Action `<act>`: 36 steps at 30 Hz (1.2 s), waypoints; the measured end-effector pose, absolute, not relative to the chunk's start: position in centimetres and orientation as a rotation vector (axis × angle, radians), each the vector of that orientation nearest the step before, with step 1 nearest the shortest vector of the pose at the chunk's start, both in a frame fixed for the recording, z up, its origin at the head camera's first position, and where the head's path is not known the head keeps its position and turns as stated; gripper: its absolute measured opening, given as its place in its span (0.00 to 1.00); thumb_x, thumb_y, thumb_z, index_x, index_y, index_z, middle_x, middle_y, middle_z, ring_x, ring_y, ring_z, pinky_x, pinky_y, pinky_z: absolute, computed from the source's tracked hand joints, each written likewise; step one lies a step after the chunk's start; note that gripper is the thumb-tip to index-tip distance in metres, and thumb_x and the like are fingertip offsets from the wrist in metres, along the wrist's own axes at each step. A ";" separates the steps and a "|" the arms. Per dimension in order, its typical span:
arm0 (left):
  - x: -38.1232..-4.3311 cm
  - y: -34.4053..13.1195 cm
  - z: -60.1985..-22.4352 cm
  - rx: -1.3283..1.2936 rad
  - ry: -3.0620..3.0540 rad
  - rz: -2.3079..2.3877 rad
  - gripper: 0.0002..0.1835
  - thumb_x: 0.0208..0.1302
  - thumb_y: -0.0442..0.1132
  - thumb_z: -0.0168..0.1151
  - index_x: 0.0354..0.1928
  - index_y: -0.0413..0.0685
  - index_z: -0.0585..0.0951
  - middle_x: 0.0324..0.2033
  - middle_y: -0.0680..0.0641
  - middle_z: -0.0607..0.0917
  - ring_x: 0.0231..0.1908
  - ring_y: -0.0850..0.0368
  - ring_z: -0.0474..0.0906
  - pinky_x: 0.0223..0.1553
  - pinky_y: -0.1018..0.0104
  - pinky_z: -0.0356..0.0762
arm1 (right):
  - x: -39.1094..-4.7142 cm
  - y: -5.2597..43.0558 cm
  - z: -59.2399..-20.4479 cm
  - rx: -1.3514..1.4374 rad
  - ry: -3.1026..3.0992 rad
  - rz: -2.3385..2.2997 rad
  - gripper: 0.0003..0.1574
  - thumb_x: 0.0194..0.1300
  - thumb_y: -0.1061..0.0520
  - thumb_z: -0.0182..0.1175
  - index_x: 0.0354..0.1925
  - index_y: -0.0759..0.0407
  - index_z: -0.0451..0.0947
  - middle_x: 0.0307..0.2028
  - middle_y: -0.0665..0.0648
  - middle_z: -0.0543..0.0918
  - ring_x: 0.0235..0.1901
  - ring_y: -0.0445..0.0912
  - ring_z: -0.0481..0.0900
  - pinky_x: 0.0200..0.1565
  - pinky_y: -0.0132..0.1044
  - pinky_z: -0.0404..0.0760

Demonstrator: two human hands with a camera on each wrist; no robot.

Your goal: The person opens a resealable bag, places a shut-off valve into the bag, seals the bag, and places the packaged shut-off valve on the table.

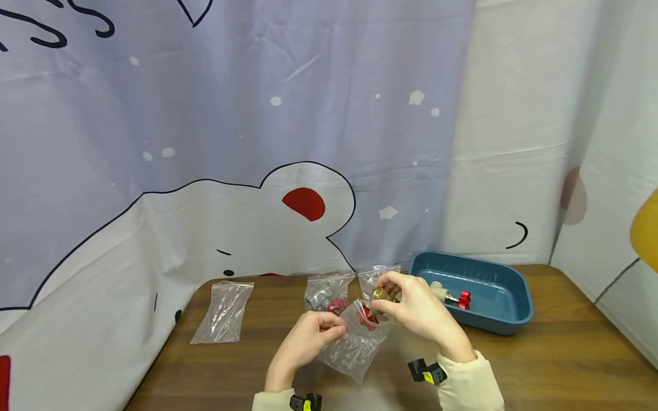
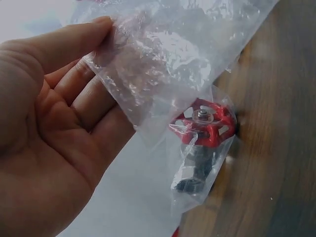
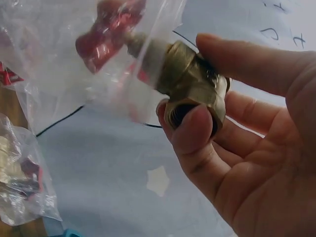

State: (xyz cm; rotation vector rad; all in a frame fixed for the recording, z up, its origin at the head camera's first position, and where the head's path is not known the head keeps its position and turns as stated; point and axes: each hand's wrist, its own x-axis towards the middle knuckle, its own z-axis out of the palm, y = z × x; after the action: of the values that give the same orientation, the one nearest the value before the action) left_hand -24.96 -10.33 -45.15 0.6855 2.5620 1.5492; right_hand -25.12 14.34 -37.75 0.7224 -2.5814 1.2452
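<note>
Left hand (image 1: 307, 338) pinches clear bag (image 1: 352, 355) at edge; right hand (image 1: 418, 305) grips brass valve (image 3: 187, 84) by body, red handle (image 3: 111, 32) inside bag. Grey bagged valve (image 2: 195, 165) behind, on table (image 1: 205, 371); blue tray (image 1: 493, 279) at right holds another valve (image 1: 452, 297).

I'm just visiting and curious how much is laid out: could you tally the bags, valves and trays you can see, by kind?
Clear plastic bags: 4
Valves: 4
Blue tray: 1
Total: 9 visible
</note>
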 end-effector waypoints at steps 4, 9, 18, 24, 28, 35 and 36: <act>-24.8 -10.1 -45.0 0.713 2.542 1.573 0.04 0.66 0.37 0.64 0.37 0.47 0.86 0.31 0.53 0.87 0.32 0.63 0.81 0.34 0.69 0.77 | -25.5 14.4 -38.2 0.788 -2.597 1.285 0.14 0.56 0.54 0.73 0.39 0.53 0.79 0.29 0.45 0.80 0.31 0.40 0.78 0.33 0.34 0.78; -24.8 -9.8 -45.0 0.752 2.532 1.571 0.04 0.65 0.37 0.65 0.39 0.47 0.86 0.35 0.52 0.86 0.34 0.64 0.81 0.35 0.70 0.78 | -25.7 14.3 -38.5 0.820 -2.594 1.278 0.15 0.56 0.53 0.73 0.40 0.53 0.79 0.29 0.44 0.80 0.31 0.39 0.78 0.34 0.34 0.79; -24.8 -9.3 -45.3 0.669 2.380 1.674 0.24 0.60 0.43 0.71 0.57 0.44 0.79 0.41 0.48 0.86 0.42 0.57 0.84 0.41 0.67 0.81 | -25.4 13.4 -38.7 0.878 -2.573 1.191 0.14 0.54 0.57 0.74 0.38 0.53 0.79 0.27 0.42 0.80 0.28 0.37 0.78 0.33 0.33 0.78; -24.9 -9.0 -45.4 0.688 2.373 1.694 0.24 0.60 0.43 0.71 0.57 0.42 0.79 0.48 0.46 0.84 0.45 0.57 0.83 0.42 0.68 0.81 | -25.4 12.8 -39.0 0.911 -2.571 1.093 0.14 0.54 0.59 0.73 0.38 0.54 0.80 0.27 0.42 0.79 0.28 0.36 0.77 0.32 0.33 0.78; -24.9 -8.7 -45.4 0.725 2.372 1.718 0.21 0.62 0.42 0.69 0.54 0.41 0.81 0.45 0.48 0.86 0.44 0.59 0.84 0.41 0.68 0.81 | -25.5 12.7 -39.1 0.917 -2.562 1.060 0.13 0.54 0.59 0.73 0.37 0.55 0.80 0.26 0.42 0.79 0.27 0.35 0.76 0.31 0.32 0.77; -24.9 -8.3 -45.1 0.836 2.431 1.694 0.10 0.64 0.43 0.67 0.45 0.49 0.85 0.38 0.53 0.87 0.39 0.62 0.83 0.39 0.68 0.81 | -25.6 12.3 -39.4 0.919 -2.603 1.098 0.12 0.54 0.58 0.73 0.37 0.54 0.81 0.26 0.41 0.79 0.27 0.36 0.77 0.31 0.32 0.78; -24.9 -8.2 -45.1 0.846 2.442 1.689 0.09 0.64 0.44 0.67 0.43 0.50 0.85 0.37 0.54 0.87 0.38 0.63 0.83 0.38 0.68 0.80 | -25.6 12.3 -39.4 0.920 -2.607 1.102 0.12 0.54 0.58 0.73 0.37 0.54 0.81 0.26 0.42 0.80 0.27 0.36 0.78 0.31 0.32 0.78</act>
State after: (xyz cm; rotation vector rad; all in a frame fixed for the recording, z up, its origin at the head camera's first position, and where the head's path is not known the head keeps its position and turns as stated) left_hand -24.85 -8.22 -45.09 0.8463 2.4421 1.6888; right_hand -25.64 12.31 -39.44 0.9204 -2.6072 1.1024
